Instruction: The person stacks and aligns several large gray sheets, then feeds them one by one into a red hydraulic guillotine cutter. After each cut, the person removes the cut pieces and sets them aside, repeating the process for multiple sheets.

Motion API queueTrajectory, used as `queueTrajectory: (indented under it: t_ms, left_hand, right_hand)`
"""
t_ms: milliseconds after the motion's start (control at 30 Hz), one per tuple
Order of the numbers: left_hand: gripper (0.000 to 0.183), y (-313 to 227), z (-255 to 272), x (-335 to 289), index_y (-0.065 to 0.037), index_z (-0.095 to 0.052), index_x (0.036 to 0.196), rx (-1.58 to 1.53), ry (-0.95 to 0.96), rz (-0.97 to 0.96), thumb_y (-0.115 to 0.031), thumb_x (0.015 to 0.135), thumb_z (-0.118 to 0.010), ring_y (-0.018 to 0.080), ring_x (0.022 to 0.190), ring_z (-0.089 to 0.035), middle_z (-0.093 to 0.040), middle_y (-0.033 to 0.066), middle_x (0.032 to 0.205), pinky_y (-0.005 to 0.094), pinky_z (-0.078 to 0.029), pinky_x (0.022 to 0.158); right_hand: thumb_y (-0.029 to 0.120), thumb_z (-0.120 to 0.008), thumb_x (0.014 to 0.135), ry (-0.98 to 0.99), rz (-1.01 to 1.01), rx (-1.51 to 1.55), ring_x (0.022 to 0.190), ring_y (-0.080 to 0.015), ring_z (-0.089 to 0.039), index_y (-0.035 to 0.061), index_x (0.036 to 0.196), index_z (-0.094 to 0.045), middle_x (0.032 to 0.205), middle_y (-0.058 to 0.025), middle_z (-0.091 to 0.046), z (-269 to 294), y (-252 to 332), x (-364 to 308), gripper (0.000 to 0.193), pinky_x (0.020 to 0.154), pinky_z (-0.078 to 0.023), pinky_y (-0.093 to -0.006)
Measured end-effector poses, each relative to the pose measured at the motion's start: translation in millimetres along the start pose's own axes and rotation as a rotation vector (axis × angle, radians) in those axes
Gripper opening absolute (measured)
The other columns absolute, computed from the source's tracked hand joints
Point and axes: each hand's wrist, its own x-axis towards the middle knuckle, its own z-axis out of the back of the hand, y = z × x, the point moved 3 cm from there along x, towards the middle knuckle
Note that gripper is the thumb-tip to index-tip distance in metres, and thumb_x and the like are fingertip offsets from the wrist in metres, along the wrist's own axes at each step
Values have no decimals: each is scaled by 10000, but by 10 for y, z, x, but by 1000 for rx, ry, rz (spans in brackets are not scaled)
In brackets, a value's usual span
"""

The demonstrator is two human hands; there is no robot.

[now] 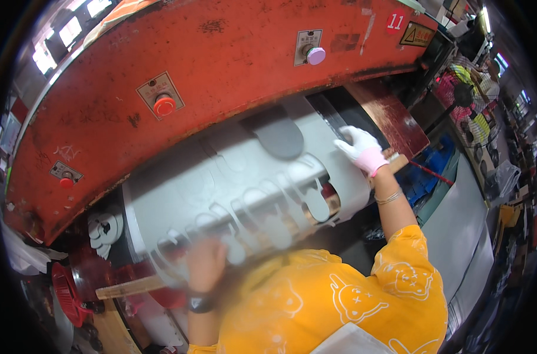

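A pale grey sheet [180,186] lies across the bed of a red press, its near part cut through with a row of rounded, tongue-like openings and strips. On its far half rests a darker grey piece [283,138] with a rounded end. My left hand [206,265], bare and with a black watch at the wrist, is over the sheet's near left edge; motion smears its fingers. My right hand [363,150], in a white and pink glove, is at the sheet's right side beside a dark strip [330,112]. Its fingers are apart, with nothing visible between them.
The red press beam [233,65] spans the far side, carrying a red button [164,105] and a lilac button [315,56]. Grey cut pieces [106,230] are piled at the left. A red plastic basket [67,295] stands lower left; a fan [466,94] is at right.
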Motion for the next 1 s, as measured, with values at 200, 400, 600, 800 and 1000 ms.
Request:
queueTrajectory:
  t_ms: [200, 400, 600, 800, 1000]
  left_hand:
    - [82, -695, 147, 80, -63, -669, 769, -218, 181, -233, -136, 783, -705, 290, 655, -585, -588, 85, 683, 366, -475, 597]
    - [144, -1230, -391, 338, -96, -662, 906, -325, 281, -688, -146, 773, -687, 277, 861, -584, -614, 81, 911, 376, -489, 732]
    - [201, -1172, -690, 436, -94, -651, 952, -313, 336, -715, -148, 760, -672, 298, 917, -574, -610, 86, 982, 394, -488, 793]
    - [412, -1330, -876, 819, -60, -596, 1142, -267, 156, -727, -188, 763, -690, 360, 1091, -539, -574, 167, 1178, 436, -445, 945]
    - [701, -1337, -1076, 760, -1, -460, 1347, -56, 254, -620, -324, 778, -713, 394, 1353, -344, -399, 233, 1427, 489, -268, 1129]
  right_hand:
    - [482, -719, 699, 29, 368, -39, 1228, -415, -415, 132, 1342, -469, 1390, -199, -419, -505, 982, -357, 773, 1006, -374, -528]
    - [341, -753, 696, 193, 246, 170, 1271, -405, -425, 145, 1363, -494, 1430, -235, -405, -311, 895, -758, 743, 1080, -336, -449]
    - [257, -610, 812, 328, -102, 1444, 1059, -198, -592, -16, 1394, -428, 1258, -123, -559, -40, 248, -673, 667, 943, -469, -305]
    - [225, -728, 736, -41, -99, 686, 1220, -230, -518, -37, 1341, -497, 1284, -163, -581, 126, -572, -731, 699, 1031, -399, -324]
    - [376, -740, 685, 80, -122, -159, 1319, -407, -359, 240, 1353, -516, 1506, -159, -331, -272, -783, -823, 718, 1089, -316, -483]
